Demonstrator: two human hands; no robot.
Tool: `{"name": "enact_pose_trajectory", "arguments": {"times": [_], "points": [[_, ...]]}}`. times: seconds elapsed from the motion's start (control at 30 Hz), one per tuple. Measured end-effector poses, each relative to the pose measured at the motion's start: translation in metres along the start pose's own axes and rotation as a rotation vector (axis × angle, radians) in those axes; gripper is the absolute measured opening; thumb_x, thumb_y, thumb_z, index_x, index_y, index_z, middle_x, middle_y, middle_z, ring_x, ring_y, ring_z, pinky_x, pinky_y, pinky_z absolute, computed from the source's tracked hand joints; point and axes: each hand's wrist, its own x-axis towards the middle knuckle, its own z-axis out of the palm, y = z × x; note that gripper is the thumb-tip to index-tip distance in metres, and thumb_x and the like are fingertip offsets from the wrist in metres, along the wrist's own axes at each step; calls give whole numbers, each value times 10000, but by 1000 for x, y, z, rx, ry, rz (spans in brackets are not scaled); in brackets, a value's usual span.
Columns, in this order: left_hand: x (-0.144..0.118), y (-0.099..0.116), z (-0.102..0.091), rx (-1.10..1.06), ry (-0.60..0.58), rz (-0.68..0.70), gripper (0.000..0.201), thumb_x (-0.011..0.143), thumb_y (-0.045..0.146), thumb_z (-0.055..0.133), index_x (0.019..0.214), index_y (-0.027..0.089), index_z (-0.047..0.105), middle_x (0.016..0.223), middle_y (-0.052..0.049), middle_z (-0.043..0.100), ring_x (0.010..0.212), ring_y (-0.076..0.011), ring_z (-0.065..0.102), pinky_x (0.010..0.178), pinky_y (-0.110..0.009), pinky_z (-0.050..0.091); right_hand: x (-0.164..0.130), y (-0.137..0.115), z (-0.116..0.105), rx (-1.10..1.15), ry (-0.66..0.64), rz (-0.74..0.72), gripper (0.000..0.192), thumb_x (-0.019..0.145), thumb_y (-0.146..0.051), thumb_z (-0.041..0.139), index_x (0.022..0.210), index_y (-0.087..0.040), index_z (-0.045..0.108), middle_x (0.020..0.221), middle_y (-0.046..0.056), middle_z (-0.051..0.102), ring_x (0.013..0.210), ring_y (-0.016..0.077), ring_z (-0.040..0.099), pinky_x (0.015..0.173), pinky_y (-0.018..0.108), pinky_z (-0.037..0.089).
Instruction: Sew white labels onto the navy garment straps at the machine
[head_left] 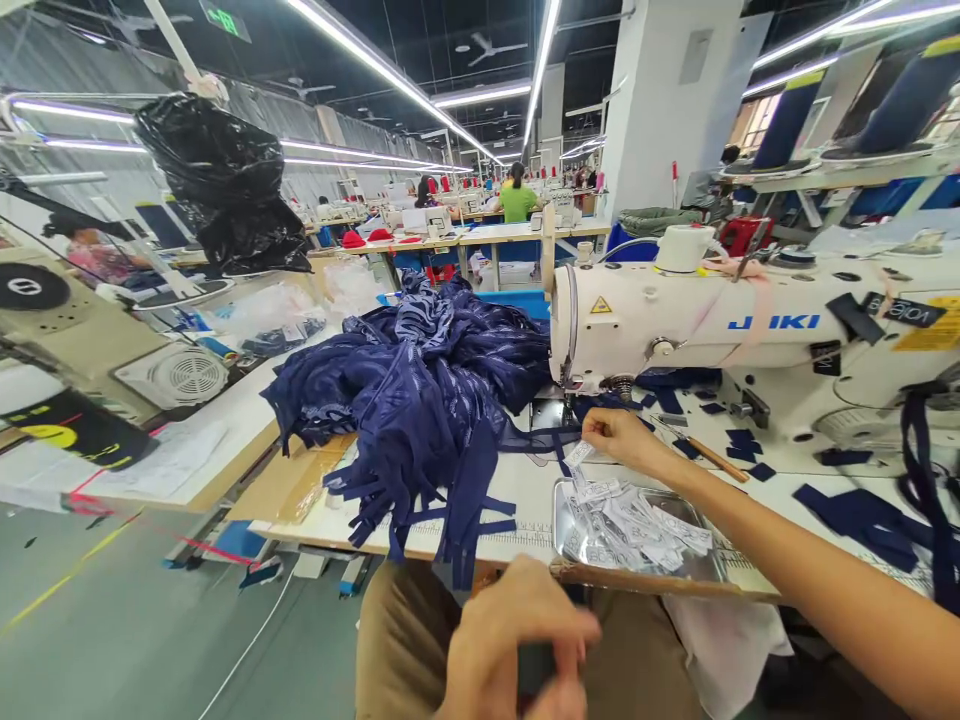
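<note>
My right hand [619,437] is closed in a pinch on a small white printed label [579,455], just right of the sewing machine's needle area. Below it, a metal tray [561,520] holds a loose pile of white labels [630,525]. A navy strip [532,437] runs under the presser foot [568,408] of the white sewing machine [675,315]. Low in front, above my lap, is my left hand [517,640], somewhat blurred, with fingers curled and thumb and forefinger close together. Something dark shows between them, too unclear to name.
A large heap of navy fabric strips [420,390] covers the table's left part, some hanging over the front edge. Tweezers with a wooden-coloured handle [716,460] and navy scraps [862,520] lie at right. Another machine [82,340] stands left. People work at tables behind.
</note>
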Motion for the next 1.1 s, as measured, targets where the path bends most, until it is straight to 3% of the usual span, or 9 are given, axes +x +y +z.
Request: {"name": "enact_pose_trajectory", "arguments": {"times": [0.07,0.17,0.33,0.5,0.63,1.1], "points": [[27,10,7,56,-109,134,313,644,491,604,776,217,673,693,-72,608,722,-222,543,698,-336,431,-16,-9,-7,40,87,-88,118,740,-238,467,635,-199,505,550,-41,470,532,109,437,504,225,336],[60,12,17,156,-112,291,234,709,349,552,833,169,636,761,-53,597,733,-174,523,705,-273,412,-40,-23,-16,57,245,-228,142,786,-255,448,670,-198,506,604,-20,475,570,124,436,531,246,348],[87,-4,32,144,-131,180,260,681,299,588,878,133,615,777,-48,614,636,-128,514,598,-230,399,-63,-46,-23,-31,363,-354,146,821,-231,450,684,-202,493,607,-19,464,576,125,438,571,270,353],[84,-6,44,-12,-273,94,251,648,371,629,652,121,601,563,-5,565,501,-98,485,526,-211,382,-78,-62,-17,-194,466,-583,148,833,-150,425,712,-200,493,595,-14,507,575,125,460,616,304,350],[78,-3,46,-101,-283,93,269,685,382,593,588,132,595,464,17,522,452,-89,462,523,-206,383,-95,-64,-6,-305,496,-751,154,804,-67,436,771,-193,518,653,4,573,566,118,483,640,327,342],[69,-4,37,-73,-265,175,172,709,254,509,594,136,560,490,21,524,448,-90,464,511,-203,374,-115,-74,7,-318,471,-824,185,787,-13,444,814,-184,510,656,12,554,575,117,451,635,320,357]]}}
